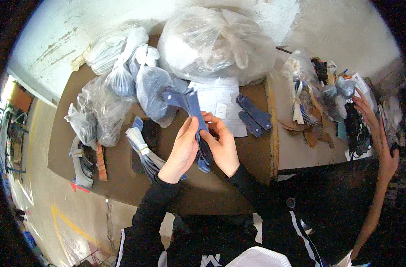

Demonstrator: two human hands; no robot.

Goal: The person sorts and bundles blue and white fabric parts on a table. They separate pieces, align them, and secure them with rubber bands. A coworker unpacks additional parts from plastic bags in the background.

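Dark blue fabric strips [193, 104] are held upright in front of me, pinched between both hands. My left hand [183, 149] is closed on them from the left, thumb along the cloth. From the other side my right hand [221, 146] grips the same strips, its thumb and fingers bent around them. The strips' lower ends hang below my fingers. More blue fabric pieces [252, 116] lie to the right of my hands, partly over white written sheets [218, 95]. A banded bundle of pale grey and blue strips [142, 147] rests to the left of my left hand.
On the brown table [212, 196] stand a big clear plastic bag [216, 44] at the back and tied bags [151, 89] at left. A grey strip bundle [81, 167] and an orange-brown strip [101, 163] lie far left. Another person's hand [367, 111] reaches over bundles at right.
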